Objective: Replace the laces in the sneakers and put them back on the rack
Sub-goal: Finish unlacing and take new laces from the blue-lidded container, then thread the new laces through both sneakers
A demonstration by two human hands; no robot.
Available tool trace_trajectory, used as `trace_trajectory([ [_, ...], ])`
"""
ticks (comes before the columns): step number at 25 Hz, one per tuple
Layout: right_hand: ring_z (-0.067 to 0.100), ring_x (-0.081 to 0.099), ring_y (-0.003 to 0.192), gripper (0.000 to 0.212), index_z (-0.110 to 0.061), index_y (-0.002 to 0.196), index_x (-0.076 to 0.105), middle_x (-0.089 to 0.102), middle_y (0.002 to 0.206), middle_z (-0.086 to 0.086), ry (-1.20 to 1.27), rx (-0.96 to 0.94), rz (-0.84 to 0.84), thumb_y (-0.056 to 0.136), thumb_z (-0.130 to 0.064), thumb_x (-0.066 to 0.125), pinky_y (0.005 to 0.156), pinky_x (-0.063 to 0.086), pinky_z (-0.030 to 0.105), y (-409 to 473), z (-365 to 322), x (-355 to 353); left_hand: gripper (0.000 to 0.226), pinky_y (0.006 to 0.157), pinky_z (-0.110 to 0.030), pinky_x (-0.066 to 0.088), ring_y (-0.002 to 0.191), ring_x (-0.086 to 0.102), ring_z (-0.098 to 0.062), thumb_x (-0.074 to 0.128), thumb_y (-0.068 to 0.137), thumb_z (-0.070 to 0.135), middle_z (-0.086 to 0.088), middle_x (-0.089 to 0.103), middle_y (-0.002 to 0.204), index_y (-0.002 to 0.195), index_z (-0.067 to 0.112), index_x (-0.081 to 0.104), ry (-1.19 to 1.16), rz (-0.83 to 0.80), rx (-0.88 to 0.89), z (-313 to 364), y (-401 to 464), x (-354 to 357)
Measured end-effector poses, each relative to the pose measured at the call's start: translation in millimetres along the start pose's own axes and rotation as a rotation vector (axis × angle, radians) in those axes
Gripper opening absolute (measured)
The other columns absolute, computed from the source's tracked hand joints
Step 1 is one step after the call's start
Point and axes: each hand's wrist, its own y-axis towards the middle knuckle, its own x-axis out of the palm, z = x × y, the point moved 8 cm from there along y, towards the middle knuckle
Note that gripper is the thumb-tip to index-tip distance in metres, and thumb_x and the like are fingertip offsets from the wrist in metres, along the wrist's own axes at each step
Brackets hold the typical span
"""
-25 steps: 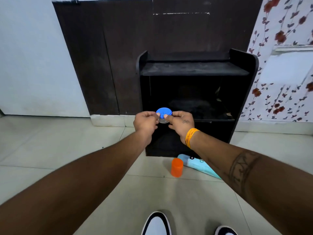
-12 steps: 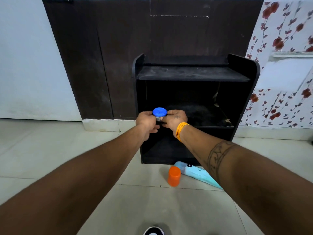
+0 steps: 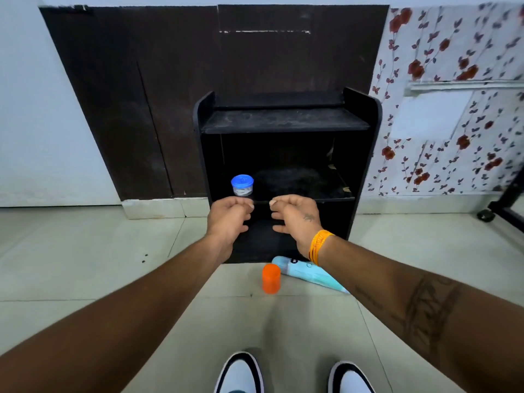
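Task status: early, by my judgement. No lace in view; whether any lacing is done can't be told from here.
Sneakers [image 3: 295, 374]: two black-and-white toes at bottom edge of view, on the floor [image 3: 85, 265], well apart from the rack. Eyelet area is cut off by frame, so lace state can't be read. Possibly worn on the person's feet, not confirmed.
Rack [image 3: 286, 120]: black, three levels, stands against the wall. Top shelf bare and dusty. Mid shelf carries only a small jar. Bottom bay dark, contents not readable.
Jar [image 3: 242, 185]: blue lid, clear body w/ pale contents, upright near front-left of mid shelf. Nothing touches it.
Left hand [image 3: 228, 215]: just below and in front of jar, apart from it. Fingers loosely curled, grip holds nothing.
Right hand [image 3: 295, 217]: level w/ left, a gap between them. Fingers loosely bent, grip holds nothing. Orange band at wrist.
Left to do: relace both sneakers as far as needed, then set both on rack. Neither is on the rack yet.
Floor items: orange cap [image 3: 271, 278] upright just in front of rack base; pale blue tube [image 3: 309, 275] lies on its side just beside it, partly behind right forearm.
Surface: pale glossy floor tiles w/ visible grout lines; a few dark specks left of rack.
Room: dark brown panel behind rack, plain white wall to left, floral wallpaper to right. Black frame w/ caster at far right edge.
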Motion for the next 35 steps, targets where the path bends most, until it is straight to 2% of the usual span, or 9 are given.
trace_trajectory([
  [4,0.017,0.074,0.095,0.011,-0.019,0.090,0.078,0.078,0.098,0.005,-0.030,-0.009,-0.001,0.094,-0.016,0.068,0.076,0.065,0.035,-77,-1,-65,0.012,0.087,-0.038,0.062,0.100,0.074,-0.017,0.068,0.093,0.013,-0.001,0.079,0.101,0.098,0.016,0.079,-0.033,-0.116,0.000,-2,-76,38],
  [10,0.021,0.074,0.092,0.014,-0.015,0.089,0.077,0.077,0.098,0.009,-0.059,-0.012,0.058,0.094,-0.012,0.065,0.073,0.063,0.035,-185,4,-191,0.016,0.074,-0.034,0.058,0.092,0.073,-0.021,0.066,0.093,0.009,-0.010,0.079,0.105,0.105,0.005,0.076,-0.072,-0.297,-0.088,-35,-199,113],
  [14,0.023,0.075,0.096,0.010,-0.012,0.092,0.077,0.077,0.099,0.010,-0.052,0.043,0.110,0.095,-0.015,0.067,0.080,0.063,0.041,-254,39,-268,0.014,0.076,-0.035,0.058,0.093,0.074,-0.023,0.062,0.096,0.009,-0.011,0.078,0.107,0.102,0.008,0.075,-0.117,-0.384,-0.167,-74,-277,161],
  [21,0.025,0.074,0.099,0.008,-0.011,0.095,0.076,0.076,0.102,0.010,-0.021,0.110,0.308,0.094,-0.012,0.069,0.079,0.063,0.038,-343,134,-374,0.014,0.070,-0.032,0.057,0.085,0.073,-0.020,0.062,0.095,0.007,-0.010,0.079,0.103,0.096,0.011,0.075,-0.076,-0.512,-0.336,-173,-385,232],
  [24,0.013,0.072,0.097,0.008,-0.018,0.095,0.079,0.076,0.097,-0.005,-0.242,0.095,0.414,0.091,-0.013,0.074,0.087,0.060,0.034,-374,173,-421,0.014,0.065,-0.030,0.055,0.079,0.068,-0.019,0.064,0.093,0.004,-0.007,0.076,0.093,0.099,0.007,0.076,0.022,-0.547,-0.442,-226,-424,253],
  [26,0.007,0.067,0.105,0.015,-0.025,0.099,0.078,0.073,0.109,-0.012,-0.481,0.113,0.418,0.087,-0.016,0.077,0.094,0.054,0.030,-387,196,-440,0.015,0.062,-0.028,0.054,0.074,0.066,-0.019,0.063,0.092,0.002,-0.006,0.074,0.087,0.102,0.005,0.075,0.099,-0.582,-0.498,-254,-444,263],
  [29,0.016,0.060,0.114,0.034,-0.025,0.118,0.074,0.067,0.121,-0.002,-0.747,0.230,0.352,0.084,-0.020,0.075,0.095,0.045,0.028,-396,230,-455,0.019,0.059,-0.026,0.054,0.067,0.062,-0.020,0.063,0.089,-0.002,-0.006,0.070,0.080,0.099,0.010,0.074,0.176,-0.615,-0.557,-285,-467,278],
  [32,0.021,0.061,0.109,0.038,-0.024,0.123,0.071,0.068,0.117,0.004,-0.832,0.258,0.314,0.085,-0.026,0.075,0.089,0.044,0.028,-395,249,-453,0.022,0.069,-0.033,0.057,0.072,0.068,-0.021,0.070,0.082,-0.001,-0.006,0.076,0.084,0.091,0.018,0.075,0.155,-0.632,-0.592,-301,-480,292],
  [35,0.021,0.065,0.102,0.028,-0.022,0.110,0.075,0.073,0.107,0.000,-0.794,0.186,0.330,0.083,-0.019,0.076,0.089,0.050,0.033,-388,256,-445,0.022,0.076,-0.038,0.060,0.080,0.073,-0.024,0.073,0.081,-0.001,-0.010,0.080,0.088,0.090,0.018,0.077,0.122,-0.592,-0.565,-306,-477,294],
])
